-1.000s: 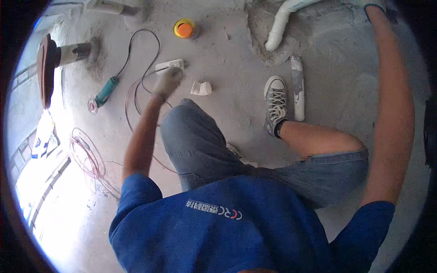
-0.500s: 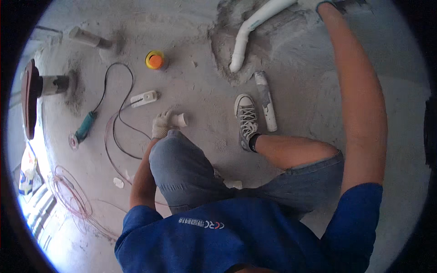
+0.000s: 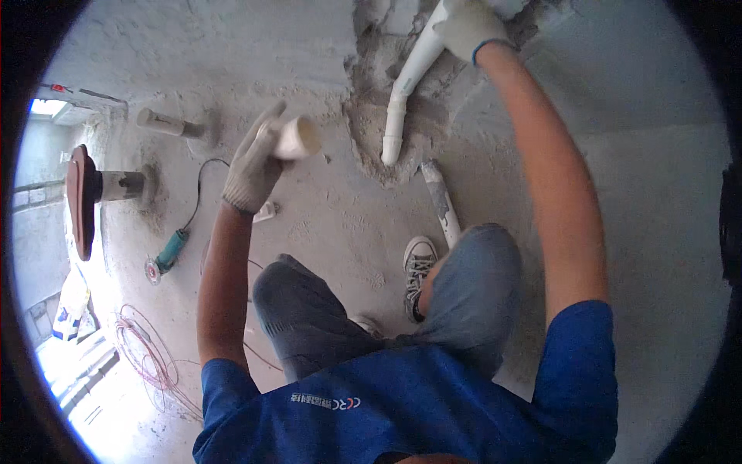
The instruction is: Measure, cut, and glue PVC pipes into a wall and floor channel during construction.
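My left hand (image 3: 253, 166), in a pale knit glove, is raised over the floor and closed on a short white plastic pipe fitting (image 3: 300, 139). The fitting's round open end points to the right. Farther off, my gloved right hand (image 3: 470, 32) is wrapped round the upper part of a white plastic pipe (image 3: 420, 68). That pipe slants down through a broken-out recess in the wall and bends to a lower end near the floor. Part of the pipe is hidden behind my right hand.
A loose, dirty pipe piece (image 3: 440, 203) lies beside my shoe. At left are a green angle grinder (image 3: 167, 252), its cord, a power strip (image 3: 266, 211) and coiled wire (image 3: 147, 352). Two pipe stubs stick out, a grey one (image 3: 162, 122) and one with a brown disc (image 3: 82, 203).
My left hand has lifted the fitting from near my knee and carried it forward. My right hand has shifted left along the pipe. My right knee has swung inward.
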The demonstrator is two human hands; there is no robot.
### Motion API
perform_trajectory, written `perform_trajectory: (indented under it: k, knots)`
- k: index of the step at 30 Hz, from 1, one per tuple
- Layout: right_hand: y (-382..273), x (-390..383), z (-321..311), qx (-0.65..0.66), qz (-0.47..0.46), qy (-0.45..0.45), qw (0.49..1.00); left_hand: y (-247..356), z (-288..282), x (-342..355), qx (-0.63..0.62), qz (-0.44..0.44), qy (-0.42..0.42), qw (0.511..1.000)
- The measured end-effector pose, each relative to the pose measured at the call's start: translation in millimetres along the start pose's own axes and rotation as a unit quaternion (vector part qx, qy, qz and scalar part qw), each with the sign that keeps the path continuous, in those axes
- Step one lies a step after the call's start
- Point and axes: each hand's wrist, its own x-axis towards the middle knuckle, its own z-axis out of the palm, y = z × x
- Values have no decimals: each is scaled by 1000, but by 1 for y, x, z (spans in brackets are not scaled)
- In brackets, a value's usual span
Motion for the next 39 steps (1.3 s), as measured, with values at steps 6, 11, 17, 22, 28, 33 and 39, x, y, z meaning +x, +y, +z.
perform_trajectory:
  k: [6,11,17,22,28,33,39]
  knots:
    - [-3,-5,20,82,27,40,995,67,109,87,-109,46,1,993]
    - [-1,-10,7,74,0,68,995,76,169,116,-167,-45,55,983]
    - [11,-5,-7,122,-14,-71,990,75,163,113,-190,-124,50,972]
    - [16,-6,-3,123,-32,-9,992,100,111,94,-204,-98,5,974]
    - [17,-4,-2,138,-23,-34,990,112,69,78,-289,-74,133,945]
    - [5,-9,-6,115,-6,-15,993,111,64,93,-292,-89,127,944]
    - [-8,-11,-11,83,35,-44,995,108,86,111,55,-55,-18,997]
